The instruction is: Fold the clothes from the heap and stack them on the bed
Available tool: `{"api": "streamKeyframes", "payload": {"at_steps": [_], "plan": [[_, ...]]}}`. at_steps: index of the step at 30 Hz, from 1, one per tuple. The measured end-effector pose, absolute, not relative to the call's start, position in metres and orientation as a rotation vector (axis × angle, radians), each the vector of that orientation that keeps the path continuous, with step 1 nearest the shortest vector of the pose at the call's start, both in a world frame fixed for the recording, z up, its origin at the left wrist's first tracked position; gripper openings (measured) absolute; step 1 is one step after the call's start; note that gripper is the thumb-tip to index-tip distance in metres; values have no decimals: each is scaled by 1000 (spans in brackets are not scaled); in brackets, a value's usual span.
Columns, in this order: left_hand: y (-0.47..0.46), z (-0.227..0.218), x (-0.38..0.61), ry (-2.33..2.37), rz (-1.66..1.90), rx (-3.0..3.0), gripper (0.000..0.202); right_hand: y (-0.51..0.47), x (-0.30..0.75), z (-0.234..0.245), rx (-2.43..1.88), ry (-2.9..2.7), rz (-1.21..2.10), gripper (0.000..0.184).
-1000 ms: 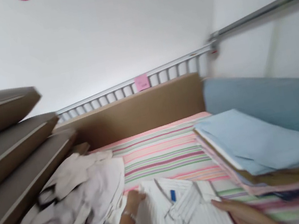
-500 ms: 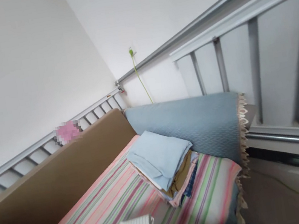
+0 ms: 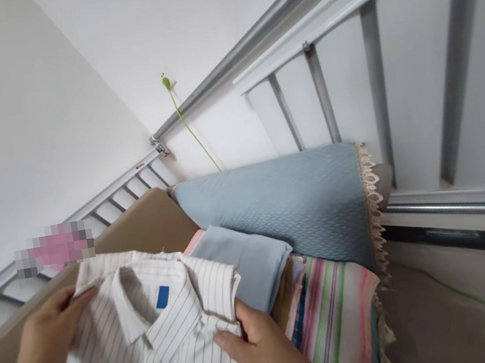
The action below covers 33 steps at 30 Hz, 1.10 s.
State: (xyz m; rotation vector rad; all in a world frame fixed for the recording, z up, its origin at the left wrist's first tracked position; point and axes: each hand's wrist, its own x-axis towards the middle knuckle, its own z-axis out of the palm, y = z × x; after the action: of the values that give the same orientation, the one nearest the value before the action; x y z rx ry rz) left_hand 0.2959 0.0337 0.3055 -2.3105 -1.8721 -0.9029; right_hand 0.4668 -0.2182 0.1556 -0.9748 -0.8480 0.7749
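Observation:
A white shirt with dark stripes (image 3: 179, 334) is held up in front of me, its collar and a blue label facing me. My left hand (image 3: 50, 337) pinches its shoulder on the left. On the other side, my right hand (image 3: 265, 345) grips the shirt near the short sleeve, thumb on top. Just behind the shirt lies a stack of folded clothes with a light blue garment (image 3: 246, 261) uppermost; the shirt and right hand partly cover the stack. The shirt's lower part runs out of view.
The stack rests on a striped bed cover or seat cover (image 3: 335, 290). A blue quilted cover with a lace edge (image 3: 284, 205) drapes the armrest behind it. A brown backrest (image 3: 147, 222) stands at the left. Metal railings (image 3: 321, 94) and a green cord (image 3: 192, 131) run along the wall.
The striped shirt has risen from the bottom edge into the middle of the view, spread between both hands. My left hand has come into view. The view has shifted slightly right.

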Motion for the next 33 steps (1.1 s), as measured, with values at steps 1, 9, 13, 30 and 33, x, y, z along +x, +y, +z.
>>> {"api": "streamKeyframes", "payload": {"at_steps": [1, 9, 13, 30, 33], "plan": [[40, 306, 321, -1793, -894, -2426, 22, -214, 474, 149, -980, -814, 762, 42], [100, 186, 501, -1388, -638, -2924, 15, -178, 544, 57, -1309, -389, 748, 46], [114, 124, 528, -1438, -547, -2885, 20, -176, 557, 37, -1364, -304, 782, 43], [120, 109, 543, -1358, -639, -2897, 27, -173, 565, 21, -1215, -178, 661, 55], [117, 119, 545, -1303, -663, -2932, 26, -175, 561, 23, -1189, -105, 702, 61]]}}
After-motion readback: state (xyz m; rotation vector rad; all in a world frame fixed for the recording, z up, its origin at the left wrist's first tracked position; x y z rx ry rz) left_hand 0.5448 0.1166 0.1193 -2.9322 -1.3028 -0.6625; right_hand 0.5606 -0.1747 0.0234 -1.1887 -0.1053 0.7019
